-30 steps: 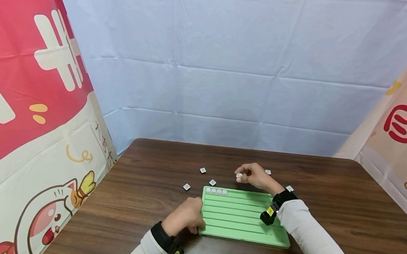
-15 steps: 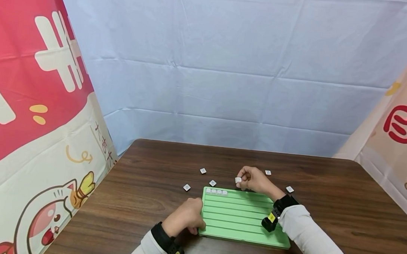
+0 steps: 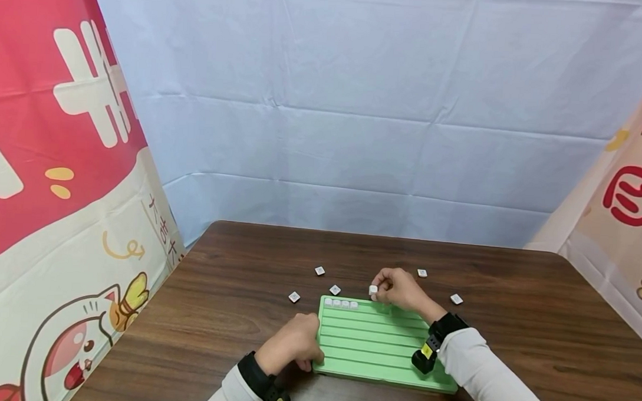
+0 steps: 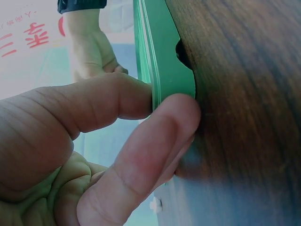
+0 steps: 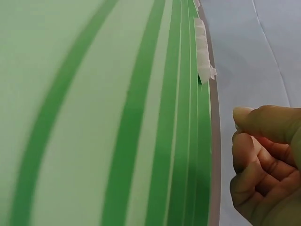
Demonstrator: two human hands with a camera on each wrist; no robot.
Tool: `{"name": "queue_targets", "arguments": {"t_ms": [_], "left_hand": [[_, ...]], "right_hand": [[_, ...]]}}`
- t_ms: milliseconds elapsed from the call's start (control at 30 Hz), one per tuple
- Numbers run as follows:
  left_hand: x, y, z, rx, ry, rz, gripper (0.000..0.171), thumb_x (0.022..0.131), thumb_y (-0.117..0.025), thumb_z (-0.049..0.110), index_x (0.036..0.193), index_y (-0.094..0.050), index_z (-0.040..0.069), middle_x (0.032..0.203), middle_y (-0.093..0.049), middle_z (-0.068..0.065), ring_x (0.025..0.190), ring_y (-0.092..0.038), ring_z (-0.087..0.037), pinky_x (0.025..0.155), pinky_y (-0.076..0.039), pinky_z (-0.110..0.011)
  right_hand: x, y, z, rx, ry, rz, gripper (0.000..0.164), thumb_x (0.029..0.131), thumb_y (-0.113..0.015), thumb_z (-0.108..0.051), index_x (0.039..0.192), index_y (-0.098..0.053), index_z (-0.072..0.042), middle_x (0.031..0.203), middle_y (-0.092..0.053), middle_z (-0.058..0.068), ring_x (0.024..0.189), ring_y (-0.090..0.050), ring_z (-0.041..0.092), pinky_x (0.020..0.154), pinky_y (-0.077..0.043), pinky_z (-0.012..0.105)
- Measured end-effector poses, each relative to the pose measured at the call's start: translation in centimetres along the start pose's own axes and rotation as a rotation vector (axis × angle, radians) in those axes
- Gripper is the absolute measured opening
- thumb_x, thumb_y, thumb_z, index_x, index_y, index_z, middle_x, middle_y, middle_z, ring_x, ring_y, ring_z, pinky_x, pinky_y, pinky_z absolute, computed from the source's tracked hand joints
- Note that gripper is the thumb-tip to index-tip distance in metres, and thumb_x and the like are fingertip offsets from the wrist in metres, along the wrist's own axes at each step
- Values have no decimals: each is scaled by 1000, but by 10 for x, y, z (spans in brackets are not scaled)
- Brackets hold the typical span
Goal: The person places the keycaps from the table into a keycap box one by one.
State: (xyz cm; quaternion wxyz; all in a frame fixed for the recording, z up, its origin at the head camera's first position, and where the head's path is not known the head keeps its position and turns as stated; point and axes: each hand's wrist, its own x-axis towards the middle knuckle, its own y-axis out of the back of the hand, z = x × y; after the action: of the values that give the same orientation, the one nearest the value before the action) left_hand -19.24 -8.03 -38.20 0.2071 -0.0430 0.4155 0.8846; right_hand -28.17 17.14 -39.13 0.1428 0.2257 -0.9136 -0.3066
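Note:
My left hand (image 3: 295, 339) holds the left edge of a green ridged board (image 3: 369, 345); in the left wrist view its thumb and a finger (image 4: 136, 146) pinch the board's side. Just above the board's far edge, my right hand (image 3: 400, 289) pinches a small white keycap (image 3: 373, 289) between thumb and fingertips. That keycap is almost wholly hidden by the fingers in the right wrist view. Several white keycaps (image 3: 341, 304) sit side by side in the far left corner of the board's top row.
Loose keycaps lie beyond the board on the dark wooden table (image 3: 233, 280): one (image 3: 294, 297) at left, two more (image 3: 319, 271) near it, one (image 3: 421, 273) behind the right hand and one (image 3: 457, 299) to its right. A pale cloth (image 3: 323, 135) hangs behind.
My right hand has come slightly nearer and lower with the keycap, from beyond the board to its far edge, and the keycap has turned in the fingers. The left hand stays put.

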Motion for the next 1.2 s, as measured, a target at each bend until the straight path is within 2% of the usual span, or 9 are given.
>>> {"name": "queue_targets", "arguments": {"t_ms": [233, 433, 667, 900, 1200], "left_hand": [[0, 0, 0, -1, -6, 6, 23, 61, -69, -11, 65, -52, 3, 41, -52, -6, 33, -54, -17, 34, -48, -29], [-1, 1, 0, -5, -8, -2, 23, 62, -70, -10, 67, -51, 3, 45, -53, -9, 33, -54, -17, 35, -48, -29], [-1, 1, 0, -17, -5, -9, 25, 62, -70, -10, 72, -50, 2, 48, -54, -10, 34, -55, -17, 35, -48, -30], [-1, 2, 0, -13, -6, -14, 24, 63, -70, -10, 71, -51, 3, 49, -54, -10, 35, -55, -18, 36, -49, -30], [-2, 3, -1, -12, -12, -15, 24, 63, -70, -10, 70, -51, 3, 48, -54, -10, 35, -55, -17, 35, -48, -29]], "right_hand": [[1, -2, 3, 16, 4, -10, 12, 83, -59, 9, 94, -59, 4, 75, -58, 7, 67, -58, 21, 55, -43, 28], [1, -4, 0, 16, -8, -12, 15, 82, -57, 11, 95, -60, 4, 73, -58, 7, 69, -59, 25, 57, -45, 30], [0, -7, -4, 28, 11, -79, 15, 82, -60, 9, 96, -61, 5, 71, -60, 9, 61, -59, 25, 54, -47, 32], [1, -13, -8, 17, -9, -138, 11, 81, -61, 10, 91, -62, 3, 68, -58, 5, 56, -57, 22, 51, -46, 31], [3, -18, -17, -22, -17, -156, 11, 80, -61, 12, 87, -60, 3, 64, -55, 5, 55, -58, 23, 49, -47, 32]]}}
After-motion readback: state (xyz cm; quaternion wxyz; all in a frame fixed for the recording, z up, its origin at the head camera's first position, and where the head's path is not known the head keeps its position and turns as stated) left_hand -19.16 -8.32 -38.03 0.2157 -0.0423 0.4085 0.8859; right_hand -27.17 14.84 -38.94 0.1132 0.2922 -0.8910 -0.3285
